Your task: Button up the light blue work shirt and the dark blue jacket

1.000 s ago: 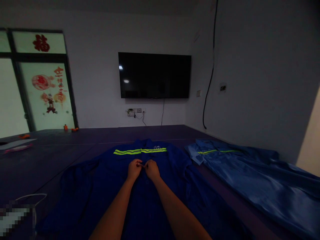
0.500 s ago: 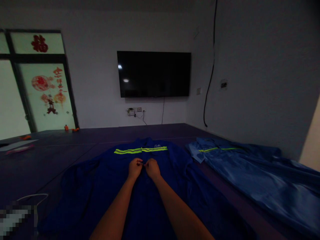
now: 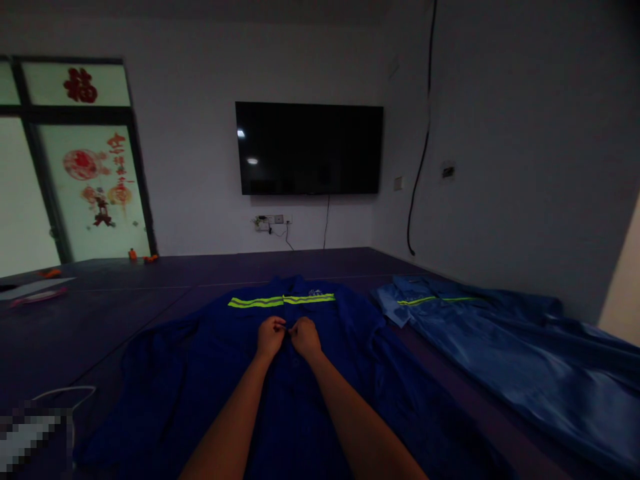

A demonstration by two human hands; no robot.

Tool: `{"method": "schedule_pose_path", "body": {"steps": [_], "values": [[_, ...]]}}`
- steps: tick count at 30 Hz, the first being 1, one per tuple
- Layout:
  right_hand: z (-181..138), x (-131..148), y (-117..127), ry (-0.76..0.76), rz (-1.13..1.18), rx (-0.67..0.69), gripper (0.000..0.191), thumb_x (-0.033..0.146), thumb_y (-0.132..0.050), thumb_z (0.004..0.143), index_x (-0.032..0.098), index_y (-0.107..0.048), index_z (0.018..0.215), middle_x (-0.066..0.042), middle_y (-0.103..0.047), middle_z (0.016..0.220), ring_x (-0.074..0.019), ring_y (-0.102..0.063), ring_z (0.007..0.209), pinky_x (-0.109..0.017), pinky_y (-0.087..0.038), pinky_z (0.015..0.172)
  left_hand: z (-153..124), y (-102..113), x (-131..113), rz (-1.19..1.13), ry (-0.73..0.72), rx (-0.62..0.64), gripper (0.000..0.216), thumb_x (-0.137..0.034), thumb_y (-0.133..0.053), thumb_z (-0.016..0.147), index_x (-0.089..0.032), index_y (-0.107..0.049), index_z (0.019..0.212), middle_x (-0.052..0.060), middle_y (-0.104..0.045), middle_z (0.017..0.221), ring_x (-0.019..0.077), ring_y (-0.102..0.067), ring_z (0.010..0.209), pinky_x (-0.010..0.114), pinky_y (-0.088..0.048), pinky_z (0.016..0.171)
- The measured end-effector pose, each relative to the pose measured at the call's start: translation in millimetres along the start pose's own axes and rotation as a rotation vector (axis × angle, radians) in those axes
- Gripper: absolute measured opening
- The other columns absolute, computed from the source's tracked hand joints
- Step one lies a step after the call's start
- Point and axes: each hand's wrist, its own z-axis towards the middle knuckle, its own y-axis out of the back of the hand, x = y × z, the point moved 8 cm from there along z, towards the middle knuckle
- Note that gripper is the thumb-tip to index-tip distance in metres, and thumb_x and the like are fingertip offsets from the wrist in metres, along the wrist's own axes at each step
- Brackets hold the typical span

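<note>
A dark blue work jacket (image 3: 220, 373) with yellow-green reflective strips across the chest lies spread out, collar away from me. At its front opening, just below the strips, my left hand (image 3: 271, 335) pinches the placket edge. Close beside it on the right, my right hand (image 3: 305, 337) is closed in a pinch on the same front edge. The fingertips of both nearly meet; whatever small part sits between them is too dark to make out. A button shows faintly on the placket below my hands.
On the right lies a lighter blue garment (image 3: 505, 353) with a yellow-green strip. A white cable (image 3: 65, 389) curves at lower left beside a blurred-out patch. Small orange objects (image 3: 150, 258) sit near the glass door. A television (image 3: 310, 150) hangs on the far wall.
Both hands stay pinched at the same spot on the jacket front. Only a very slight shift of the view shows.
</note>
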Motion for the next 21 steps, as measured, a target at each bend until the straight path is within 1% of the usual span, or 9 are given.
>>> {"method": "schedule_pose_path", "body": {"steps": [10,17,21], "values": [[2.5,-4.1,-2.8,-0.04,-0.033,-0.031,0.014,0.015,-0.056,0.071,0.009,-0.066,0.08,-0.014,-0.063,0.088,-0.0202,-0.057,0.085,-0.025,-0.038,0.073,0.4,-0.8,-3.1,-0.027,-0.017,0.004,0.023,0.001,-0.048,0.06,-0.014,-0.061,0.072,-0.001,-0.062,0.059,0.0108,-0.06,0.057,0.02,-0.045,0.057],[2.6,-3.5,-0.3,-0.015,-0.002,-0.026,0.011,0.017,-0.057,0.072,0.013,-0.066,0.075,-0.01,-0.064,0.085,-0.018,-0.057,0.085,-0.023,-0.038,0.076,0.5,-0.4,-2.6,-0.026,-0.011,-0.002,0.018,-0.003,-0.05,0.062,-0.015,-0.059,0.073,-0.001,-0.062,0.06,0.0117,-0.06,0.06,0.022,-0.046,0.061],[2.2,-2.6,1.3,-0.007,0.021,-0.023,0.011,0.014,-0.056,0.072,0.015,-0.066,0.07,-0.008,-0.064,0.084,-0.0169,-0.057,0.084,-0.022,-0.038,0.075,-1.0,-2.3,-0.9,-0.024,-0.005,0.007,0.02,-0.003,-0.052,0.061,-0.015,-0.059,0.075,-0.001,-0.063,0.061,0.0121,-0.061,0.061,0.022,-0.046,0.063]]}}
